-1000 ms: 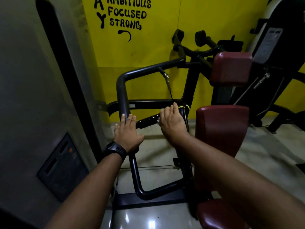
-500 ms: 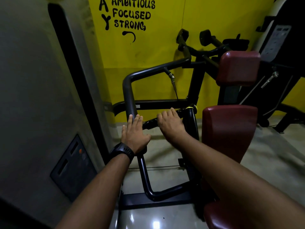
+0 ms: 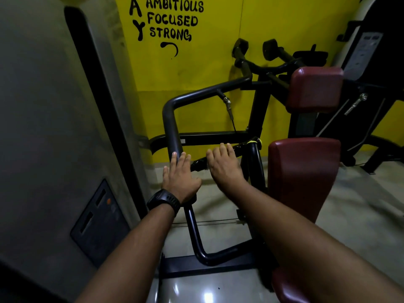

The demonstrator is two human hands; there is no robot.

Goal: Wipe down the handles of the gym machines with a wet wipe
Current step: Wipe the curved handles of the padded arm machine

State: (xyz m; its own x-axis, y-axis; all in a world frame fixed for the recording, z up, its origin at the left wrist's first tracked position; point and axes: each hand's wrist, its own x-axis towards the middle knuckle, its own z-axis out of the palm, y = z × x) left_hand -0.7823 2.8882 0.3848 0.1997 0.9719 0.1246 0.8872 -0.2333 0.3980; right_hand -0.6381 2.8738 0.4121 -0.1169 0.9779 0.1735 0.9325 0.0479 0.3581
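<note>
The left hand [image 3: 180,179], a black watch [image 3: 164,202] on its wrist, rests with straight fingers [image 3: 174,159] on the bent grey bar [image 3: 172,127] of a gym machine. Just beside it, the right hand [image 3: 225,166] lies over the short black handle [image 3: 197,165], its fingers bent over it. A dark red pad [image 3: 303,178] stands to the right. Behind is a yellow wall [image 3: 218,68] lettered "AMBITIOUS FOCUSED STRONG".

We face a yellow wall [image 3: 273,29] with black painted lettering [image 3: 172,20]; the glossy grey floor [image 3: 218,287] reflects light.
</note>
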